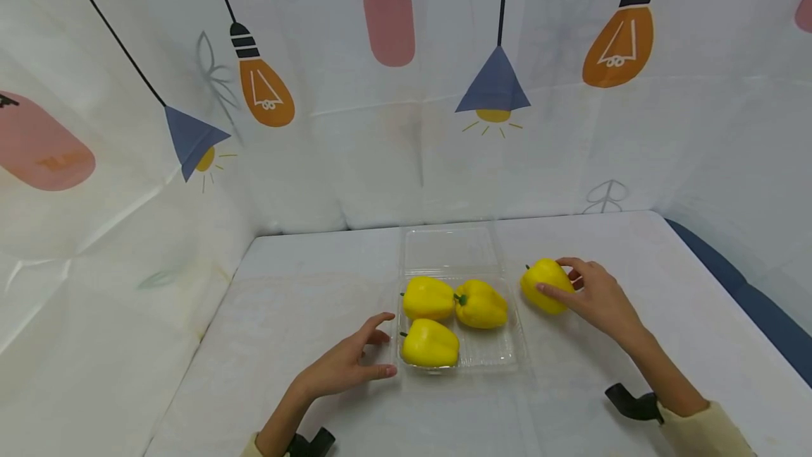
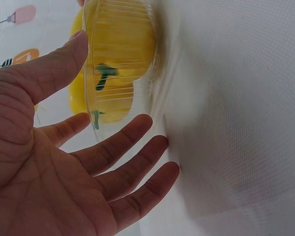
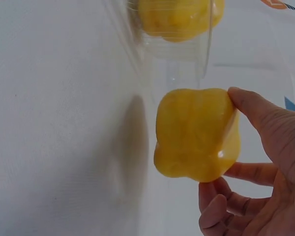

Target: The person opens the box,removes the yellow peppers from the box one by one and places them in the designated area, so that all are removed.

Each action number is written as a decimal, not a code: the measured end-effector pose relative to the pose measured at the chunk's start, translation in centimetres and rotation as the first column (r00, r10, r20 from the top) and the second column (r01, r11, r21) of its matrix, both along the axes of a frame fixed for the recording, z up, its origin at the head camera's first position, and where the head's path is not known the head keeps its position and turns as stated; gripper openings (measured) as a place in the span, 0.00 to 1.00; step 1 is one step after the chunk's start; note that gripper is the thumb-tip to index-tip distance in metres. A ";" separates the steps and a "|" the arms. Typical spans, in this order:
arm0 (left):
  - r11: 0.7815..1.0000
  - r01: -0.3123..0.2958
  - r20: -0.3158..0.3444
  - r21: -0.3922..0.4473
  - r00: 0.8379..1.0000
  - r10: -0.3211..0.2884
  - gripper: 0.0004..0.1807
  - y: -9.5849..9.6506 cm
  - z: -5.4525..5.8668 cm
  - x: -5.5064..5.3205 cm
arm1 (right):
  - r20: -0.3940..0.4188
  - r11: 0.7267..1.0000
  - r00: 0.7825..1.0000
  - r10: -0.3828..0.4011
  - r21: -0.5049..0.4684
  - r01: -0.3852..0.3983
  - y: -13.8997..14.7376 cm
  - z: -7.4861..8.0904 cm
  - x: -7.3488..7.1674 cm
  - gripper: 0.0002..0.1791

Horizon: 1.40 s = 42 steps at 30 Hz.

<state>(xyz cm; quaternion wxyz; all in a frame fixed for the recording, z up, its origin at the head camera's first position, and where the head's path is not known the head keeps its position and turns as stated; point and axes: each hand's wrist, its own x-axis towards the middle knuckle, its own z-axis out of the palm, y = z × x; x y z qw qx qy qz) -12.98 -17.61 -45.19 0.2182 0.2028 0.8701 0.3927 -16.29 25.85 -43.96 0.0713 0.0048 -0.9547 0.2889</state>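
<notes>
- White sheet (image 1: 419,161) hanging behind bench (image 1: 304,288), printed with hanging lamps (image 1: 493,87), orange bulbs (image 1: 618,48), pink shapes (image 1: 389,23).
- White-covered bench, spread out below.
- Dark blue piece (image 1: 761,309) past right edge of bench; cannot tell what.
- Clear plastic container (image 1: 487,353) near middle of bench, lid (image 1: 450,249) folded back on far side.
- Left hand (image 1: 349,365): released, fingers spread and slightly bent, just beside left wall of container; cannot tell if touching.
- Right hand (image 1: 599,296): grasping yellow pepper (image 1: 544,286) between thumb and fingers.
- Grasped pepper: outside container, just beside right wall; cannot tell if touching bench.
- Inside container, on their sides: far-left pepper (image 1: 428,298), far-right pepper (image 1: 483,307), near-left pepper (image 1: 430,344). All yellow, packed close.
- Green stem (image 1: 462,299) of far-right pepper, pointing left at far-left pepper.
</notes>
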 end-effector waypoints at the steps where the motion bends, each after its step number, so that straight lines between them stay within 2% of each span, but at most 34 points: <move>1: 1.000 0.001 -0.001 0.000 1.000 -0.001 0.42 0.0 0.0 0.0 | 0.003 1.000 1.000 -0.010 0.000 0.010 0.0 -0.1 0.0 0.42; 21: 1.000 0.014 -0.005 0.005 1.000 -0.014 0.41 0.1 0.2 -0.1 | 0.027 0.993 0.994 -0.110 0.035 0.109 -0.3 -1.1 -0.3 0.47; 32: 1.000 0.018 -0.011 0.003 1.000 -0.018 0.41 0.0 -0.1 -0.2 | 0.062 0.996 0.995 -0.076 0.043 0.073 -0.3 -1.4 -0.5 0.52; 42: 1.000 0.008 0.001 0.004 1.000 -0.008 0.42 -0.1 0.0 0.0 | 0.093 0.997 0.993 -0.069 0.039 0.066 -0.3 -1.2 -0.2 0.52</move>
